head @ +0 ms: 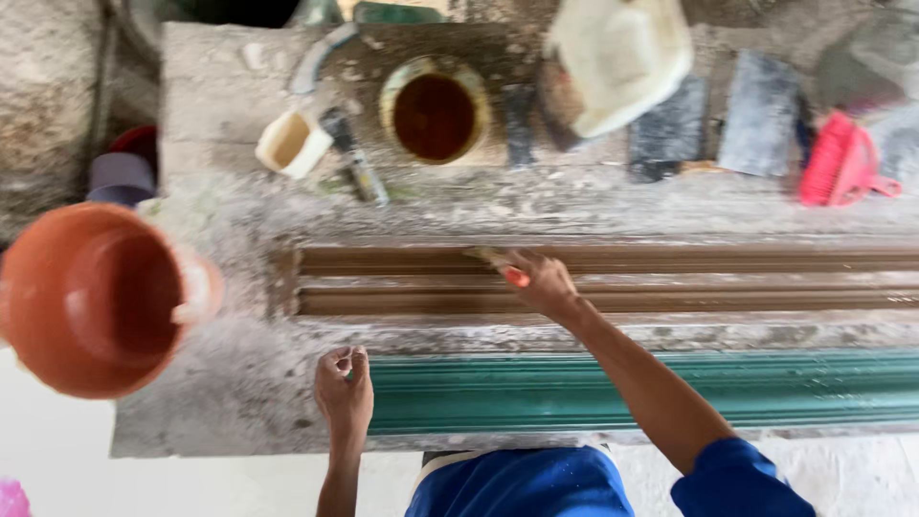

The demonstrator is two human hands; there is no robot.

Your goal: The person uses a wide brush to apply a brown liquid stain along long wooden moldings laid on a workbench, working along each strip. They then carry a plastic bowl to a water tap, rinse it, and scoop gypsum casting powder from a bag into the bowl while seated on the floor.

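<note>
Now we keep the right hand [546, 283] closed on the brush [503, 265], stroking along the brown mould [670, 278] mid-bench, left hand [345, 388] fisted at the near edge.

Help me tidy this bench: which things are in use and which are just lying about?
In use: right hand, brush, brown moulding, tin of brown liquid.
Lying about: orange bucket, green moulding, trowels, red dustpan, white jug.
</note>
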